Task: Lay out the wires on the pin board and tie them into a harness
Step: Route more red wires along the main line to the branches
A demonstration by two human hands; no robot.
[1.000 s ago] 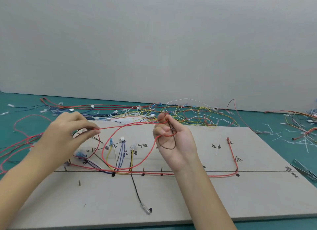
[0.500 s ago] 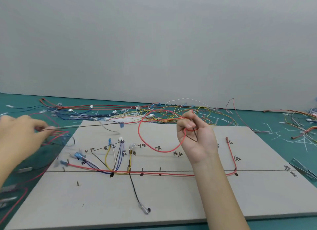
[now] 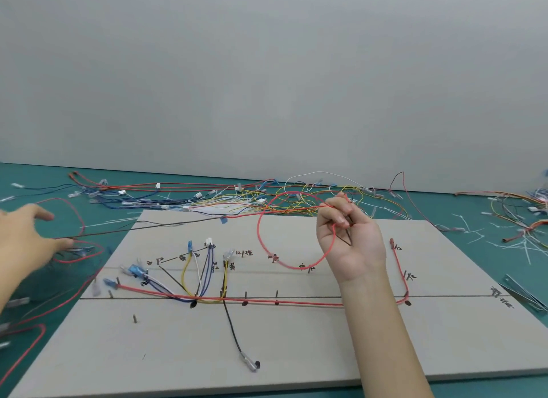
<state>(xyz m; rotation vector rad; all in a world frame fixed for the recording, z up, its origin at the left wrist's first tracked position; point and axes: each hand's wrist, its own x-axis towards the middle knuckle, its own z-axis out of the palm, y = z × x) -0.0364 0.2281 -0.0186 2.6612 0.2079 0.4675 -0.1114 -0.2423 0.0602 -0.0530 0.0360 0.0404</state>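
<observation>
Compared with the views half a second and one second earlier, the left hand [image 3: 28,243] had been drawn well out past the left edge of the pin board [image 3: 296,353], and a thin brown wire [image 3: 142,228] had been pulled nearly straight between the two hands. The wire's end was pinched at the left fingertips, though motion blur left the exact grip unclear. The right hand [image 3: 350,243] was held above the board's upper middle, its fingers curled round a red wire [image 3: 258,234] and the other end of the brown wire; the red wire hung from it in an open loop over the board. It was judged that one wire was being separated and straightened for routing, so the layout stage was still in progress and tying had not begun. A long red wire [image 3: 296,302] and a cluster of yellow, blue, white and black wires were already laid along the pins on the board's drawn line. Loose wires and cable ties lay on the green counter [image 3: 474,219] behind and to the right. Handwritten marks stood beside the pins; 红 and 黄 could be made out, while the remainder was too small to read.
</observation>
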